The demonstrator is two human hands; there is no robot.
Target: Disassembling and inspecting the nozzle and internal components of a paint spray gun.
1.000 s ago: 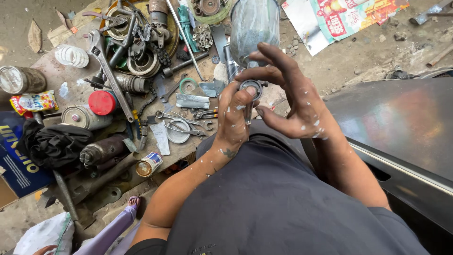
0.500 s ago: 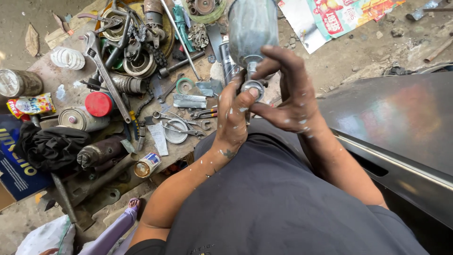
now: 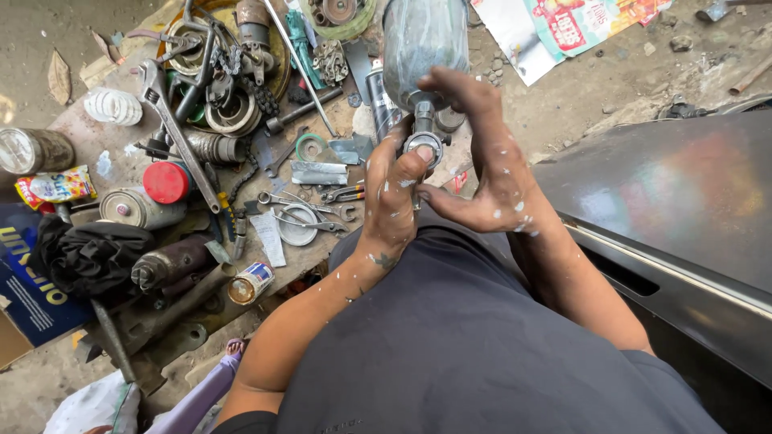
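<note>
Above the lap, spray gun (image 3: pixel 424 48) upright, cup up, both hands (image 3: pixel 392 197) gripping.

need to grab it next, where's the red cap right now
In the head view the red cap lies on the cluttered ground at the left, just left of the long adjustable wrench and above the grey can, well clear of the left hand.

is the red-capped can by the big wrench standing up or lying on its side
Lying on its side: the can shows its length along the ground, its round metal end facing the camera, and the red cap points sideways.
</note>
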